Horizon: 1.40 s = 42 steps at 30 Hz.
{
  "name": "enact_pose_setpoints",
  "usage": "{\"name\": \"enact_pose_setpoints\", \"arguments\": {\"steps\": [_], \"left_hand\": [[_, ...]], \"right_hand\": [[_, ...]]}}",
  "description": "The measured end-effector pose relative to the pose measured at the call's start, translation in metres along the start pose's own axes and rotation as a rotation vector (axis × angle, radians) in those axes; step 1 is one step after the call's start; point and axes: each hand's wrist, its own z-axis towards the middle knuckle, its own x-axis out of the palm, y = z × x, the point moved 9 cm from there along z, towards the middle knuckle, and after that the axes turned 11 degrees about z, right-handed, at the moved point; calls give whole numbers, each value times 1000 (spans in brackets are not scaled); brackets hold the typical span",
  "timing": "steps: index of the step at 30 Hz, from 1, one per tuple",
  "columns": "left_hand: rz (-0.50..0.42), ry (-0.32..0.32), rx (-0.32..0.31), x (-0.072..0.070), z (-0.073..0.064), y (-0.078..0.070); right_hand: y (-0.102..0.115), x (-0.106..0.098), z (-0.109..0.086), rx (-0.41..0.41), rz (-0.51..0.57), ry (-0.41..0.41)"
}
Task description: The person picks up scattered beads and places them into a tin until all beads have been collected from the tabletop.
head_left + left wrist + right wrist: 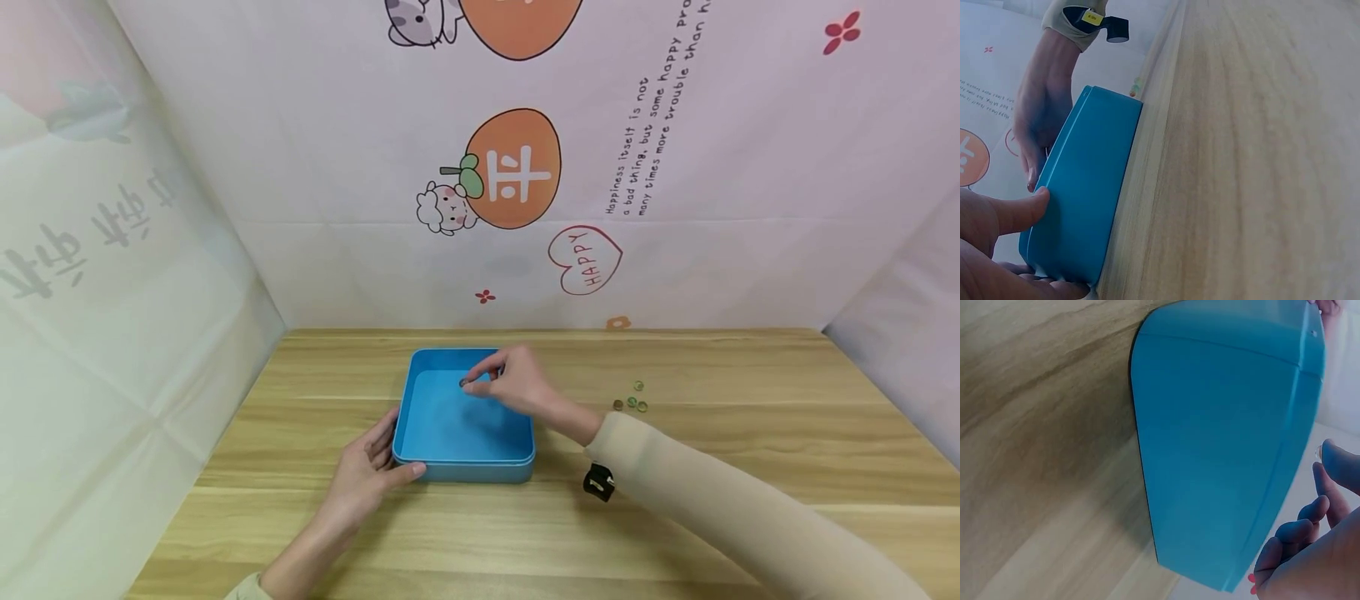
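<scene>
Blue box [474, 472] stands on the worktop [420, 542]. Left hand [365, 475]: grip closed round the near-left corner, thumb at the near wall, fingers along the left wall. Right hand [519, 387]: grip pinching a small round piece [462, 383] over the interior, toward the far side. Four round pieces [632, 402] lie right of the box.
</scene>
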Motion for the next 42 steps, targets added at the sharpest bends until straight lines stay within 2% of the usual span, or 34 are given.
{"name": "enact_pose_setpoints", "arguments": {"steps": [10, 20, 42], "left_hand": [[-4, 0, 3, 1, 1, 0], [-4, 5, 1, 1, 0, 0], [-1, 7, 3, 1, 0, 0]], "right_hand": [[-5, 10, 0, 35, -42, 4], [-8, 18, 3, 9, -65, 16], [-12, 30, 7, 49, -77, 29]]}}
